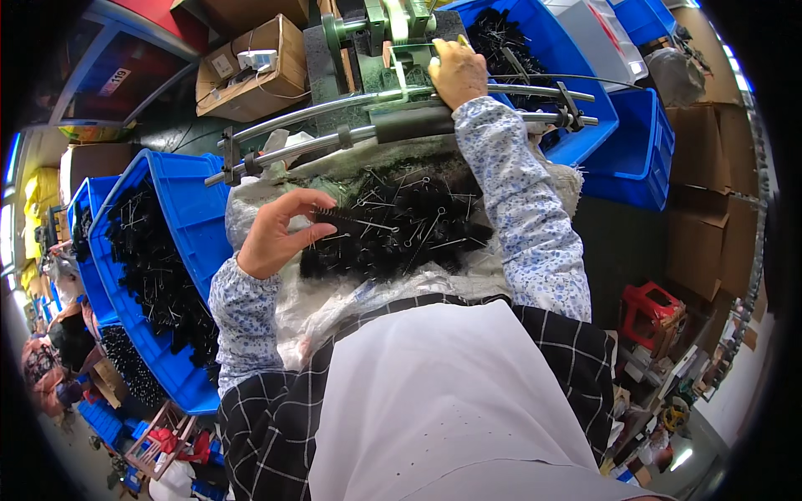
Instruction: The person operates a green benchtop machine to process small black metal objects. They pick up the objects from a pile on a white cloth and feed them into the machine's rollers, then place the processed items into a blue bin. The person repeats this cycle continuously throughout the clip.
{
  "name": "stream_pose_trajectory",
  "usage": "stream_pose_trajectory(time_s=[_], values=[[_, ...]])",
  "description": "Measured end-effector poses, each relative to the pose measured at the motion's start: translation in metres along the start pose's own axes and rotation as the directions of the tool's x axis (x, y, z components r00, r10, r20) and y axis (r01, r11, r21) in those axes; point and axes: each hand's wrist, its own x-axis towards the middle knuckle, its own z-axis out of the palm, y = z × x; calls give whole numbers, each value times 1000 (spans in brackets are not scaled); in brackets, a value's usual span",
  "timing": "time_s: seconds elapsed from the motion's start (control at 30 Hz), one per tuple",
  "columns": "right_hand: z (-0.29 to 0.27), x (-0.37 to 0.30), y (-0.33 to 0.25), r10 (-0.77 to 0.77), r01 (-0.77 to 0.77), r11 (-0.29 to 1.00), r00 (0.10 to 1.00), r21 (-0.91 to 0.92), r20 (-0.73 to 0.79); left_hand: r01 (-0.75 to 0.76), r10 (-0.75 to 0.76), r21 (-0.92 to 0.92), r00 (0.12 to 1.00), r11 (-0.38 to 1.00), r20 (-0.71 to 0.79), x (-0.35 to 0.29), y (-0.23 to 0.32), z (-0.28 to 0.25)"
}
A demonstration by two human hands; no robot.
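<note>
My left hand (282, 231) is curled over the near pile, with thumb and forefinger around a small twisted-wire brush (357, 221). The brush has dark bristles, and its looped wire end points right. Beneath it, a heap of similar black brushes (418, 213) with shiny wire loops lies on a whitish plastic sack (322, 292) over my lap. My right hand (458, 73) reaches forward to a green machine (399, 54) with a turning-wheel part (397, 18). Its fingers are bent at the machine's front, and whatever they pinch is too small to make out.
Curved metal rails (359, 134) cross between me and the machine. A blue bin (180, 179) of black brushes stands at the left, another blue bin (576, 63) at the far right. A cardboard box (259, 67) sits beyond the rails; a red stool (650, 313) is at the right.
</note>
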Motion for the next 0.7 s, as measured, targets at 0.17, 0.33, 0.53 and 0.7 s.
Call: stream_pose_trajectory(time_s=[0.17,0.33,0.53,0.7], values=[[6,1,-30,-48,47,999,997,-18,-55,-104,105,14,989,994,-100,8,4,3],[-6,1,-5,18,-16,998,999,-57,32,-145,156,71,967,987,-201,9,12,-1],[-8,11,49,-35,34,998,999,-55,-25,-157,161,37,946,987,-282,7,5,-1],[10,37,102,-46,55,997,986,-47,162,-166,188,121,963,979,-194,27,16,4]])
